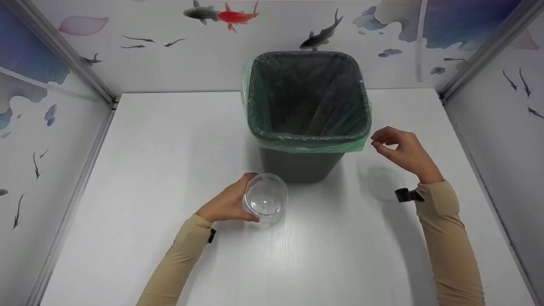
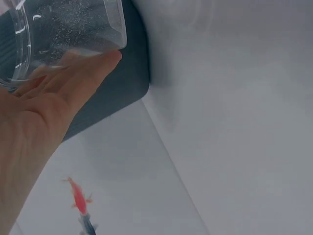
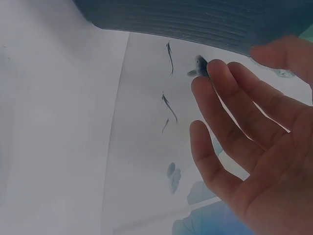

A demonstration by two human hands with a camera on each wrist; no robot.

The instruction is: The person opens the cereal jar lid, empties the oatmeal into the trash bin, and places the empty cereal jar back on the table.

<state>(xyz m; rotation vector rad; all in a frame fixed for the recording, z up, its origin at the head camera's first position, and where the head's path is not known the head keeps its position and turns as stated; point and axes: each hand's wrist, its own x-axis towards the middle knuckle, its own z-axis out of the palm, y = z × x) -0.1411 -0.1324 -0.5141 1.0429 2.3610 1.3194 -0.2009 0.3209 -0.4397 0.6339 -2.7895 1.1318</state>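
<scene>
A clear plastic cup [image 1: 267, 196] is in my left hand [image 1: 228, 199], held from its left side with the fingers behind it and the thumb in front. In the left wrist view the cup [image 2: 73, 34] lies along the fingers of my left hand [image 2: 46, 112], its wall see-through. A dark grey trash bin [image 1: 301, 163] lined with a green bag [image 1: 297, 144] stands just beyond the cup. Right of the bin's rim my right hand [image 1: 406, 153] hovers with loosely bent fingers, holding nothing; the right wrist view shows this right hand [image 3: 259, 137] with its fingers spread apart.
The white table [image 1: 170, 140] carries the bin near its back edge. Printed panels [image 1: 170, 68] with fish and blue shapes wall in the back and both sides. Metal frame posts [image 1: 72, 46] run up the corners.
</scene>
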